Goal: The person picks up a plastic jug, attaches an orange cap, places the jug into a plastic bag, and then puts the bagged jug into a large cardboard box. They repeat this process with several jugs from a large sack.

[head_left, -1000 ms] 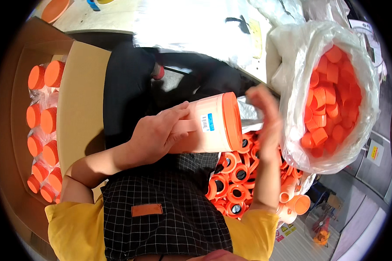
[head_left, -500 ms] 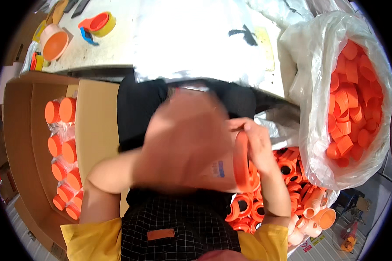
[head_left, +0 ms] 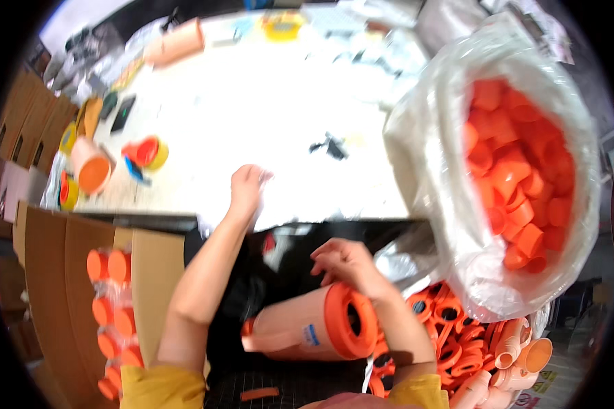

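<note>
A pale peach plastic canister (head_left: 293, 327) with a blue label lies on its side across my lap. Its wide orange collar (head_left: 348, 320) faces right, around a dark centre. Above that collar hovers my right hand (head_left: 344, 262), fingers loosely bent and apart, nothing in it. My left hand (head_left: 247, 187) is stretched forward over the table's near edge, its fingertips pinched together on thin whitish plastic film (head_left: 266, 176). Glare hides how far the film spreads over the white table (head_left: 280, 95).
An open carton (head_left: 48, 273) with orange-capped containers (head_left: 119, 266) stands left. A clear plastic bag (head_left: 416, 150) of orange caps (head_left: 518, 177) stands right, above a heap of orange rings (head_left: 457, 347). A peach cup (head_left: 89, 167) and red-yellow cup (head_left: 147, 151) sit at the table's left.
The canister, held up close before, now rests in my lap. My right hand has come off its orange rim, and my left arm has reached forward to the table. The view has tilted up.
</note>
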A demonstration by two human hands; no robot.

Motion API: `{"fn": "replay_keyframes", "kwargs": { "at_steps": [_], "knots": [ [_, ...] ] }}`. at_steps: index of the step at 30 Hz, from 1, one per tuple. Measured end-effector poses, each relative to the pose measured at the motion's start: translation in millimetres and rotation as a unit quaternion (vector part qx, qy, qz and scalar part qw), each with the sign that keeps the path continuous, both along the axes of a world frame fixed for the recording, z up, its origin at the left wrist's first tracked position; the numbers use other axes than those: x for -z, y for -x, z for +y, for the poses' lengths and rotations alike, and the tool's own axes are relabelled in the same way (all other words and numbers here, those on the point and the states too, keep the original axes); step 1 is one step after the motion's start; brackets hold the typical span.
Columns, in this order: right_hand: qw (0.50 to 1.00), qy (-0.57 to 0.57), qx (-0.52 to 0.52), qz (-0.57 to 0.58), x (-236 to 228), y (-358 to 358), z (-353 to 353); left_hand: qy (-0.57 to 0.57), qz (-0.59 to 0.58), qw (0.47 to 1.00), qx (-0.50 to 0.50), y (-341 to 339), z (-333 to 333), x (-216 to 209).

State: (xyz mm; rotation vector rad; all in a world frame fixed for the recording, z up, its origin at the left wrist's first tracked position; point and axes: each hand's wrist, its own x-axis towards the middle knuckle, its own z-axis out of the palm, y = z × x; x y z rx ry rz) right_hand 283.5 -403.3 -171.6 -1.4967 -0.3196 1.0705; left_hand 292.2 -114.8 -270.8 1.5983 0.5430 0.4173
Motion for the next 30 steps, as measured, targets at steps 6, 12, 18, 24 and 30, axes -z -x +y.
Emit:
{"fn": "replay_keyframes", "kwargs": {
  "at_steps": [6, 12, 18, 24, 30],
  "knots": [
    [0.963, -0.071, 0.178, -0.191, 4, 5, 17, -0.024, 0.026, 0.965, 0.259, 62, -104, -94],
    [0.874, -0.099, 0.087, -0.467, 32, -4, -9, 0.042, -0.055, 0.975, 0.212, 88, -114, -96],
    [0.844, -0.156, 0.490, -0.150, 79, -15, -61, 0.458, -0.136, 0.808, 0.346, 121, -67, -109],
    [0.775, -0.160, 0.593, -0.148, 77, 64, -64, 0.001, 0.027, 0.979, 0.204, 125, -85, -111],
    [0.929, -0.163, 0.204, -0.261, 53, 138, -67, -0.355, -0.096, 0.907, 0.203, 243, -93, -141]
  ]
}}
